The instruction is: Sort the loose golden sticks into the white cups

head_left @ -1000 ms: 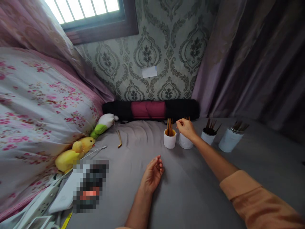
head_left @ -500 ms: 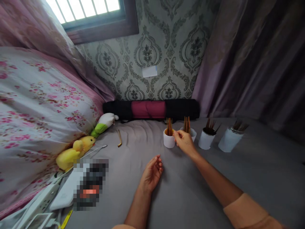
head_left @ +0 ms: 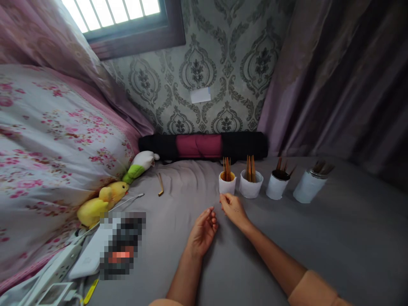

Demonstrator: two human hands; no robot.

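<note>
My right hand (head_left: 234, 209) is closed in a pinch just in front of the leftmost white cup (head_left: 227, 187). Whatever may be between its fingertips is too small to make out. To its left, my left hand (head_left: 204, 231) rests on the grey sheet (head_left: 172, 250), palm turned inward and fingers curled; anything inside them is hidden. Thin brown sticks (head_left: 226, 170) stand upright in that cup, and similar sticks (head_left: 250, 169) in the wider white cup (head_left: 250, 190) to its right. Further right are a third white container (head_left: 276, 189) and a larger, tilted-looking white container (head_left: 308, 189), both holding dark sticks.
A black and maroon roll (head_left: 199, 145) lies along the wall. On the left are a small golden bent object (head_left: 160, 187), a yellow plush toy (head_left: 95, 208), a green and white plush (head_left: 142, 165), a white cable (head_left: 127, 199) and a power strip (head_left: 60, 265).
My right hand has drawn back from the leftmost cup's rim, moving left and toward me, so the second cup shows fully. My left hand stays nearly still.
</note>
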